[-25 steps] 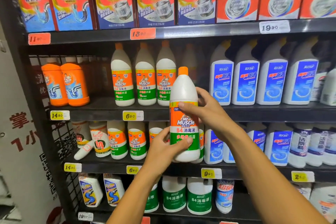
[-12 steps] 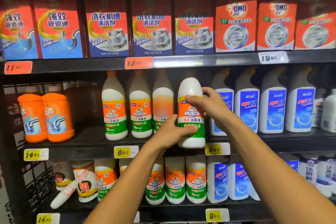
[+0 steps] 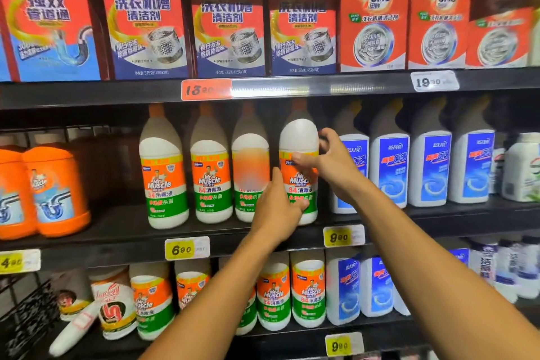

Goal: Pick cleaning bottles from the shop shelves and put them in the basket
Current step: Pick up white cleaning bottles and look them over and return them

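A: Where is the bottle the person handles?
B: The white Mr Muscle bottle [image 3: 298, 166] stands upright at the centre of the frame, on the middle shelf [image 3: 122, 228], fourth in a row beside three matching bottles [image 3: 209, 175].
A: And the hands?
B: The left hand [image 3: 277, 207] wraps the bottle's lower part, thumb up along its left side, fingers curled round the green band. The right hand [image 3: 333, 164] grasps it higher, thumb across the orange label, fingers behind the bottle.
A: What surrounds it?
B: Just right of it stand blue-labelled white bottles [image 3: 388, 166]. Orange drain-cleaner bottles [image 3: 55, 190] sit at the left edge. Boxes [image 3: 228, 35] line the upper shelf. A yellow price tag [image 3: 187, 248] hangs below the row.
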`<state>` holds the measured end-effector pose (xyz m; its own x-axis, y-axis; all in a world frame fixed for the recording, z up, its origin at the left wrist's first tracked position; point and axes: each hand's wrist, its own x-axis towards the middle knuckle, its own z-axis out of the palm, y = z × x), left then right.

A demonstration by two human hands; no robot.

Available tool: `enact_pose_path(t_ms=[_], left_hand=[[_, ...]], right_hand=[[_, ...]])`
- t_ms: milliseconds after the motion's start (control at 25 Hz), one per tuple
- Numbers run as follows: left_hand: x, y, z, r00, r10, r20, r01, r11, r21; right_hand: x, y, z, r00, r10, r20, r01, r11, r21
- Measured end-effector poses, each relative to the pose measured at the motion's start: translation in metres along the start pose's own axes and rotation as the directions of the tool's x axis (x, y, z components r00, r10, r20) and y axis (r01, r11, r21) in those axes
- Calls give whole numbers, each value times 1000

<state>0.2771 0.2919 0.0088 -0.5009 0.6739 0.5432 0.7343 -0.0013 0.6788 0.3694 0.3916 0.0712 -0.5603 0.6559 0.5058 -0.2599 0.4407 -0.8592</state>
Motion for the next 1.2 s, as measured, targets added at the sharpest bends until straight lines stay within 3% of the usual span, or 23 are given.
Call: enact_pose_path(t_ms=[400,880,1200], left_hand=[[-19,-7,26,960,179,-216,-105,943,314],[-21,-23,23,951,171,-257,-38,892,451],[-27,-21,24,949,152,-275,-37,923,382]], right_hand=[[2,20,-7,986,31,162,-12,993,-118],[-1,44,1,970,50,238,-40,998,-49],[-5,41,-9,968,69,242,-41,992,-119]])
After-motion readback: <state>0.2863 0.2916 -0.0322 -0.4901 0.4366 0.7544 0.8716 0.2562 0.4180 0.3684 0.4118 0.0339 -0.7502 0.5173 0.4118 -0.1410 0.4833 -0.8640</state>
